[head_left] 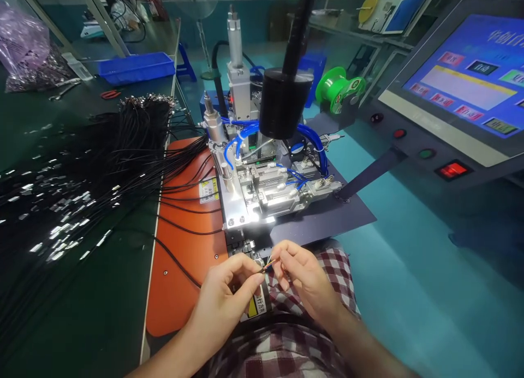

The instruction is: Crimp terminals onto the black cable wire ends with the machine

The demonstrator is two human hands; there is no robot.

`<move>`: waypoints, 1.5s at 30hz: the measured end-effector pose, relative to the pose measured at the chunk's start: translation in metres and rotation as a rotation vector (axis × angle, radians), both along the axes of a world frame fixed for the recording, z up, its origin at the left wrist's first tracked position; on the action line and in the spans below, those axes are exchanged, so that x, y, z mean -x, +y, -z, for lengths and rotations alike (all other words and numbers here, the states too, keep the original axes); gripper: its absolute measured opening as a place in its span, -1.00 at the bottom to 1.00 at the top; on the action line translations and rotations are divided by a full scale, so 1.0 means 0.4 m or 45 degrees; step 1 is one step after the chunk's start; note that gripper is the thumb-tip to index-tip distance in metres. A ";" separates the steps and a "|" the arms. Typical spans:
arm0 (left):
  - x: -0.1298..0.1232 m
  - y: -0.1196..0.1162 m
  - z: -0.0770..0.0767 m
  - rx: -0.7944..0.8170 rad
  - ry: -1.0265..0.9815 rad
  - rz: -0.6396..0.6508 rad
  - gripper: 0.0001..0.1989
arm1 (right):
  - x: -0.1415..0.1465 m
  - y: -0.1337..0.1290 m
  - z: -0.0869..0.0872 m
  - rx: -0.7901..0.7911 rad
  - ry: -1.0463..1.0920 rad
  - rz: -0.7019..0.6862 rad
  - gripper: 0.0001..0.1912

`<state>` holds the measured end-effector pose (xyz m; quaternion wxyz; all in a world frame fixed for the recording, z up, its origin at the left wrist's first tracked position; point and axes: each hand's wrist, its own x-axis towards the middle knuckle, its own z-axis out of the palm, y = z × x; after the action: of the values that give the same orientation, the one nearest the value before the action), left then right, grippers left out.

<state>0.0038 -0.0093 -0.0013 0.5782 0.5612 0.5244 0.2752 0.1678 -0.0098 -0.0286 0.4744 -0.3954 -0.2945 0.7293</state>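
Observation:
A black cable (177,262) runs over the orange board toward my left hand (223,297), whose thumb and forefinger pinch it close to its stripped end. Thin coloured wires (268,265) fan out from that end, between my two hands. My right hand (308,275) has its thumb and fingertips closed on the tips of these wires. Both hands are just in front of the metal machine (278,195), above my lap. Behind my left hand, a label with yellow and black markings (257,304) is partly covered.
Many black cables (135,127) with shiny ends heap on the dark table at left, some lying across the orange board (180,307). A black cylindrical lamp (285,102) hangs over the machine. At right is a touchscreen panel (462,94); behind are a green spool (333,89) and a blue tray (137,68).

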 end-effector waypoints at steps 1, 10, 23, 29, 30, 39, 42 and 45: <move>0.000 -0.001 0.003 0.001 0.011 -0.004 -0.83 | -0.001 -0.001 0.001 -0.005 -0.012 0.012 -0.73; -0.004 -0.003 0.010 -0.036 0.058 -0.029 -0.82 | 0.003 -0.013 0.002 -0.121 -0.168 -0.004 -0.83; 0.005 -0.019 0.020 -0.316 0.310 0.020 -0.81 | -0.026 -0.014 -0.024 -0.825 -0.975 0.181 -0.87; 0.003 -0.023 0.020 -0.388 0.376 0.059 -0.83 | -0.013 -0.019 -0.027 -0.891 -0.979 0.120 -0.90; 0.003 -0.023 0.019 -0.389 0.377 0.065 -0.83 | -0.011 -0.019 -0.027 -0.911 -0.997 0.113 -0.91; 0.002 -0.010 0.010 -0.205 0.215 0.042 -0.82 | -0.015 -0.003 -0.017 -0.794 -1.032 0.130 -0.93; 0.002 0.000 0.001 -0.077 0.094 -0.049 -0.82 | -0.026 0.002 -0.007 -0.631 -0.959 0.201 -0.91; 0.002 0.007 -0.003 0.004 0.005 -0.094 -0.84 | -0.027 -0.001 -0.004 -0.595 -0.932 0.175 -0.88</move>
<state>0.0030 -0.0065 -0.0002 0.5675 0.5411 0.5463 0.2943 0.1784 -0.0103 -0.0272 0.4631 -0.5283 -0.5732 0.4217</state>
